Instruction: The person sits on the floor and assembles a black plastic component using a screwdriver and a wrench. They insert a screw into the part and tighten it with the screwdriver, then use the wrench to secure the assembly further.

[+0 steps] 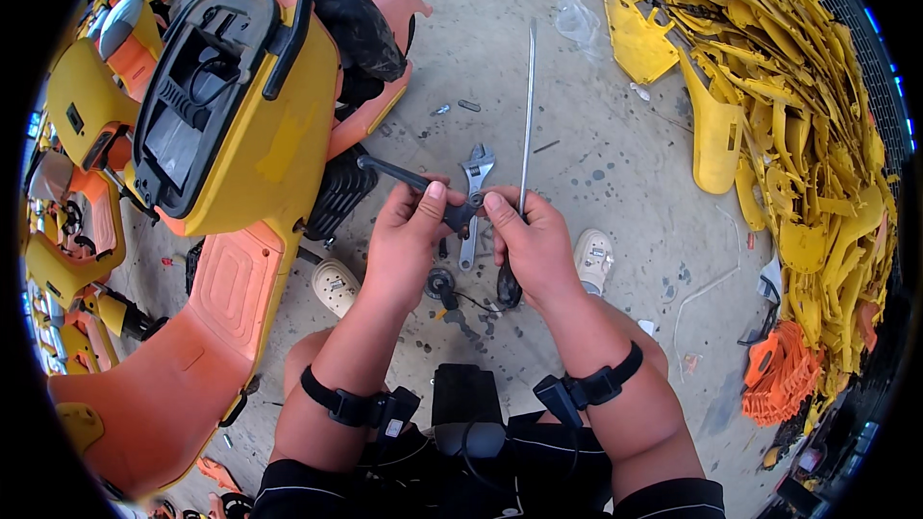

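Observation:
In front of me both hands hold a black lever-shaped part [396, 171], with a rounded tip at one end and a wider bracket at the other. My left hand [411, 226] is closed around its middle. My right hand [534, 240] pinches the bracket end between thumb and fingers. A long screwdriver [529, 106] is also in my right hand, its shaft pointing away and its dark handle coming out below the fingers. An adjustable wrench [478, 165] lies on the floor beneath, partly hidden by the part. A round black piece [440, 284] with a thin cable lies nearer me.
A yellow and orange scooter [303, 125] stands close on my left, with more scooters [91, 96] beyond. At right rises a heap of yellow plastic panels [798, 115], with stacked orange pieces [779, 375] at its foot. A clear plastic bag [575, 17] and small metal bits [469, 106] lie ahead.

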`<move>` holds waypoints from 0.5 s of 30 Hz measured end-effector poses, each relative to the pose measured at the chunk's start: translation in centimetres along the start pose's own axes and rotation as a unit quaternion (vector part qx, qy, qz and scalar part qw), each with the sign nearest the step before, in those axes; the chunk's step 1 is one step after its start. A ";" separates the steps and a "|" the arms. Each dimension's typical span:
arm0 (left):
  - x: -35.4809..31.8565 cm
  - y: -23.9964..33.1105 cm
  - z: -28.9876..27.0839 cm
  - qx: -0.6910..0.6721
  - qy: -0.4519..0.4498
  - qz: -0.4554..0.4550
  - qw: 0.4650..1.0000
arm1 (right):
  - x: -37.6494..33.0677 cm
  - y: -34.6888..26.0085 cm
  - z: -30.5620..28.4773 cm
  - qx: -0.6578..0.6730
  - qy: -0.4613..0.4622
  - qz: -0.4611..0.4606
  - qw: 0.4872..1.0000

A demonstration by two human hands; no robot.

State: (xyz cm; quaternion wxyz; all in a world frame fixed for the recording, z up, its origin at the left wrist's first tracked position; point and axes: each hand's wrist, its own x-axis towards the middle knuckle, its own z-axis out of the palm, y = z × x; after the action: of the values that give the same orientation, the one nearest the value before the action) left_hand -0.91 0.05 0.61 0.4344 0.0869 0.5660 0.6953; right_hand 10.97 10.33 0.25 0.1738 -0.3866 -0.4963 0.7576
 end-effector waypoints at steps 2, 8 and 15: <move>0.0 0.0 -0.1 0.000 0.001 0.000 1.000 | 0.0 0.1 -0.1 -0.009 -0.006 0.001 1.000; 0.0 -0.2 -0.3 0.004 0.011 -0.007 1.000 | -0.2 1.0 -0.1 -0.061 -0.002 -0.012 0.998; -0.3 -0.1 -0.3 0.000 0.022 -0.003 1.000 | -0.7 0.5 0.1 -0.135 -0.003 -0.049 0.990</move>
State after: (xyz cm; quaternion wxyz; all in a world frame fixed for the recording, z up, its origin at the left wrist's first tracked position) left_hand -0.84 -0.34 0.57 0.4241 0.0700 0.5753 0.6959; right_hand 11.36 9.60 0.14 0.1553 -0.3792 -0.6134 0.6752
